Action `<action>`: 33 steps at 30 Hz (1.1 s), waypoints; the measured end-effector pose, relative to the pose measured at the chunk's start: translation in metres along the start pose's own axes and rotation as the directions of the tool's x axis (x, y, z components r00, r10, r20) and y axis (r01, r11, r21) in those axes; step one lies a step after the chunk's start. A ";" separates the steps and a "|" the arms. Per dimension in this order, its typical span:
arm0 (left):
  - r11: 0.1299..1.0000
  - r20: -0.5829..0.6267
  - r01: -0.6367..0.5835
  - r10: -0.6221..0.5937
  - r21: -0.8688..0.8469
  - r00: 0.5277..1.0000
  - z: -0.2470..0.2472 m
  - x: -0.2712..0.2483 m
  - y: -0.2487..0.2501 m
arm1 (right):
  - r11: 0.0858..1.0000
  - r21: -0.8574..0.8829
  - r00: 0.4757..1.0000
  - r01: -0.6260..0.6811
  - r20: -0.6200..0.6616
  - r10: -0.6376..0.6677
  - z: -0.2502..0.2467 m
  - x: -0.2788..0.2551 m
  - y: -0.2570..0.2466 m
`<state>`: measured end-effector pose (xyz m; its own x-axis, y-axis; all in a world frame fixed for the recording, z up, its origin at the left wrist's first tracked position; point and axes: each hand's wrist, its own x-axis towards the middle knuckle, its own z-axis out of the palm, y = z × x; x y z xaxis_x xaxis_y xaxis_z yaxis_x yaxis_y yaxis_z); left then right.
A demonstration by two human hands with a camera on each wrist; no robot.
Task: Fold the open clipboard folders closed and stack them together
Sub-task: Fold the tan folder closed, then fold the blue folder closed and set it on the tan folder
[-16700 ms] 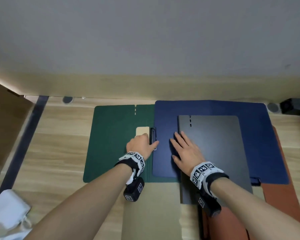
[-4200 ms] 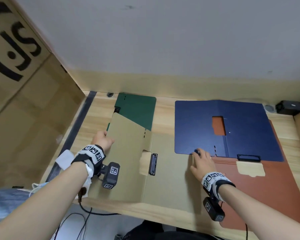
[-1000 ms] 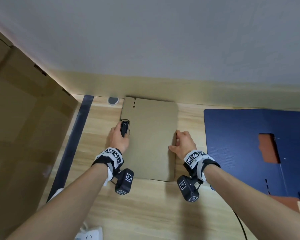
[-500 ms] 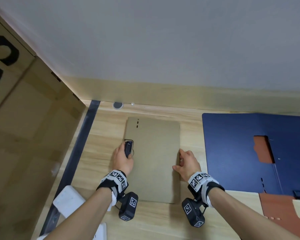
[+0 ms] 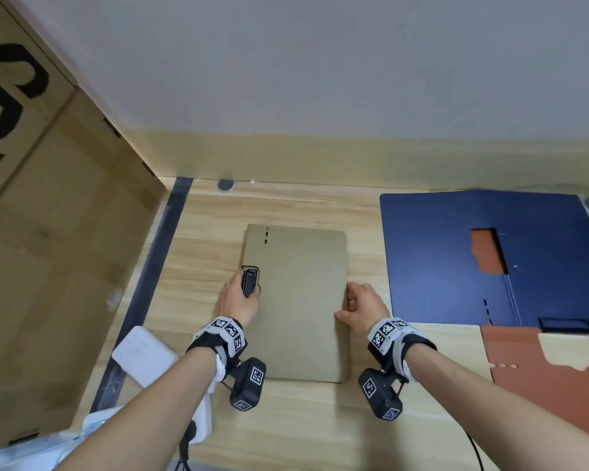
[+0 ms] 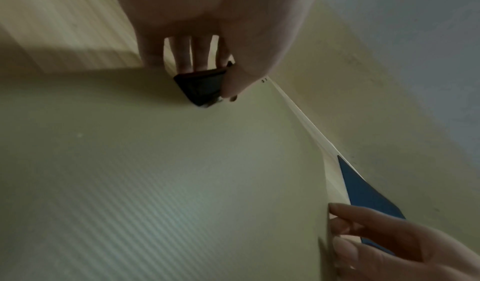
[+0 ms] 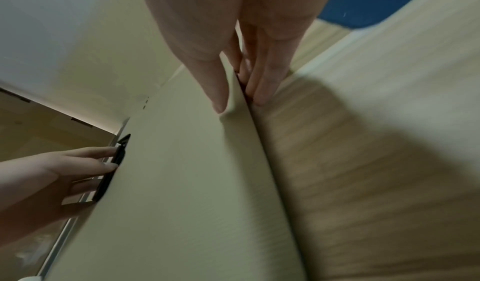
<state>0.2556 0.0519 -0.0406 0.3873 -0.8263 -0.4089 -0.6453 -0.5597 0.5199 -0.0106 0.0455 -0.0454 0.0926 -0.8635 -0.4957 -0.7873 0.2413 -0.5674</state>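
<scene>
The closed tan card clipboard folder (image 5: pixel 298 304) looks light, thin and slightly bendy (its edge curls under the thumb), so the two long edges seem the best holds. Matte, with a black metal clip (image 5: pixel 249 283) at 9 o'clock, it lies flat on the pale wooden table (image 5: pixel 313 426). The left hand (image 5: pixel 237 302) grasps the clip side; the right hand (image 5: pixel 363 305) pinches the opposite edge. At 3 o'clock lies an open navy blue folder (image 5: pixel 456 266).

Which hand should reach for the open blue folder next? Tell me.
Right. The right hand pinches the closed tan folder's edge nearest the blue folder; the left hand grips the black clip on the far side.
</scene>
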 end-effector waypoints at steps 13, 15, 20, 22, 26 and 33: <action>0.968 0.128 -0.238 0.227 0.083 0.965 0.047 -0.030 0.139 | 0.971 0.064 0.959 -0.229 -0.153 0.237 -0.132 -0.080 0.101; 0.949 0.189 -0.301 0.280 0.090 0.941 0.065 -0.042 0.163 | 0.958 0.107 0.944 -0.268 -0.172 0.283 -0.146 -0.093 0.124; 0.884 0.377 -0.459 0.397 0.089 0.837 0.116 -0.078 0.200 | 0.938 0.118 0.920 -0.325 -0.188 0.343 -0.172 -0.116 0.178; 0.832 0.459 -0.537 0.428 0.135 0.778 0.137 -0.090 0.208 | 0.938 0.094 0.920 -0.334 -0.183 0.346 -0.182 -0.121 0.198; 0.771 0.543 -0.603 0.424 0.203 0.725 0.179 -0.107 0.228 | 0.936 0.090 0.914 -0.340 -0.201 0.352 -0.203 -0.118 0.236; 0.612 0.604 -0.682 0.384 0.400 0.698 0.236 -0.121 0.262 | 0.970 -0.068 0.954 -0.234 -0.209 0.215 -0.242 -0.087 0.292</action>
<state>-0.1152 0.0203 -0.0318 -0.3748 -0.7541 -0.5392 -0.9226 0.2460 0.2972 -0.3961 0.0840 -0.0086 -0.2085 -0.8644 -0.4575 -0.8269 0.4056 -0.3895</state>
